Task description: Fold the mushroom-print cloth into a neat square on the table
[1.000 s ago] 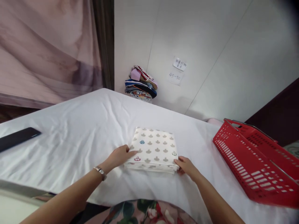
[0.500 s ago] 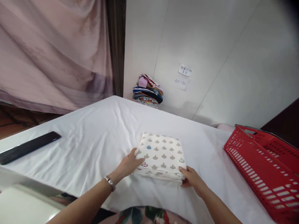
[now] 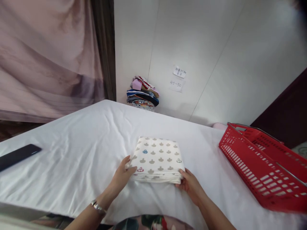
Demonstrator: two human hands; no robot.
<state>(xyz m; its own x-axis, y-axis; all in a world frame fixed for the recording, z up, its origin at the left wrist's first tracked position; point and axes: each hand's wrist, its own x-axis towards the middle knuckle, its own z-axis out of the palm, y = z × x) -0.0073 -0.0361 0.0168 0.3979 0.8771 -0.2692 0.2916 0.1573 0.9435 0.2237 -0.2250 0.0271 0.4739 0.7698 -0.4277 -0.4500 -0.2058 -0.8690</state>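
A white folded cloth [image 3: 157,156] with rows of grey mushroom-like prints, plus single blue, red and green ones, lies in several layers before me. At its front left corner, my left hand [image 3: 122,175] grips the edge, thumb on top and fingers along the side. My right hand [image 3: 192,187] pinches the front right corner between the thumb above and fingers partly hidden below. A metal-banded watch or bracelet [image 3: 98,206] circles my left wrist. The white sheet [image 3: 83,153] under the cloth is lightly wrinkled.
To the right stands a red perforated plastic basket [image 3: 251,166] with metal handles. A flat black object [image 3: 19,156] lies at the left. Folded fabrics [image 3: 143,94] are piled behind the far edge, against a wall with paper labels [image 3: 179,72]. A pink curtain [image 3: 48,57] hangs at left.
My view has turned a little to the right, so the surroundings sit further left. Both hands still hold the folded cloth's front corners, and the right fingers reach further underneath.
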